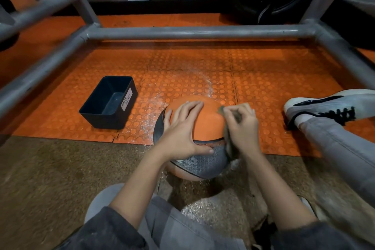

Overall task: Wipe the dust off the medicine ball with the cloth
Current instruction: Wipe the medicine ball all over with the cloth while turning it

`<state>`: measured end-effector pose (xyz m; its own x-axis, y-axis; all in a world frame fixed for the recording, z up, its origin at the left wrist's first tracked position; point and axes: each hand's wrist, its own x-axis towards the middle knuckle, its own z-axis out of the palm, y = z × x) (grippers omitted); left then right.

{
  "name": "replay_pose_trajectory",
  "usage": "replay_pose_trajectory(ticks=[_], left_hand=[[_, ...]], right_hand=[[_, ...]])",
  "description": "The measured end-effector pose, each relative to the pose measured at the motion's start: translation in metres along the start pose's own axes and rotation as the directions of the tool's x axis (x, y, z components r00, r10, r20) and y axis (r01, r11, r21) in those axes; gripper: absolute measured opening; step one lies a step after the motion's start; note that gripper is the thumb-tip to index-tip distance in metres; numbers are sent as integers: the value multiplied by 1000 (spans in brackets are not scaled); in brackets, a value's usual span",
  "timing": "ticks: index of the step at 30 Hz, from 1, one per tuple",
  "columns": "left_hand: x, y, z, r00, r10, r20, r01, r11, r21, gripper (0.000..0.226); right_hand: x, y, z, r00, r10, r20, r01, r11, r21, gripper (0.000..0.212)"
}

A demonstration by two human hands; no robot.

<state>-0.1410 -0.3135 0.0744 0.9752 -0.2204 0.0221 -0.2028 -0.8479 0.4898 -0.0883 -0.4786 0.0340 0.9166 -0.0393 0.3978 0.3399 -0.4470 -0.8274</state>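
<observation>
Head view: the medicine ball point(205, 119) straddles the near edge of the orange mat point(263, 79), with the left grip point(182, 130) spread flat over its top from 9 o'clock and the right grip point(241, 126) pinching the cloth point(228, 144) against its 3 o'clock flank. White dust point(152, 111) lies on the mat from 9 to 12 o'clock of the ball, towards the waste basket point(109, 103). Judged mid-task: the orange top looks clean, while the grey lower panel and underside are unverified.

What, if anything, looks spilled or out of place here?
White powdery dust lies scattered on the orange studded floor mat, in a streak beyond and left of the orange-and-grey medicine ball, outside the black plastic waste bin. The right hand holds a drab cloth against the ball.
</observation>
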Motion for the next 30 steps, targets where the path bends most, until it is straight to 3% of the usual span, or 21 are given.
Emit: replay_pose_trajectory(ticks=[5, 8, 13, 15, 17, 19, 23, 25, 27, 30], left_hand=[[7, 4, 1, 1000, -28, -3, 28, 999, 17, 114], [8, 5, 2, 1000, -11, 17, 10, 1000, 14, 119], [9, -1, 2, 999, 36, 6, -36, 999, -3, 111], [4, -3, 2, 999, 41, 11, -41, 999, -7, 114], [-2, -6, 2, 999, 37, 9, -37, 999, -5, 115], [-3, -7, 1, 999, 33, -4, -33, 999, -5, 115], [1, -9, -2, 999, 23, -23, -24, 999, -30, 119], [2, -12, -2, 998, 52, -20, -52, 998, -45, 115], [0, -15, -1, 997, 79, -21, -80, 995, -56, 114], [-3, -16, 0, 994, 108, -4, -108, 992, -62, 113]], right_hand=[[9, 8, 2, 995, 100, 7, -100, 995, 12, 13], [-24, -9, 0, 996, -37, -86, 38, 999, 6, 10], [-48, -23, 9, 979, -205, -19, 204, 979, -23, 16], [-29, -13, 5, 995, -88, -54, 90, 995, 43, 9], [-2, 1, 0, 993, 111, -28, -107, 987, 124, 14], [8, 5, 1, 984, 174, 27, -176, 977, 123, 19], [-26, -22, 15, 997, -58, -58, 57, 998, -15, 10], [-45, -32, 20, 982, -186, -23, 182, 976, -118, 13], [-38, -30, 17, 975, -222, 17, 222, 967, -122, 17], [7, -15, 10, 999, -26, 38, 26, 1000, -8, 11]])
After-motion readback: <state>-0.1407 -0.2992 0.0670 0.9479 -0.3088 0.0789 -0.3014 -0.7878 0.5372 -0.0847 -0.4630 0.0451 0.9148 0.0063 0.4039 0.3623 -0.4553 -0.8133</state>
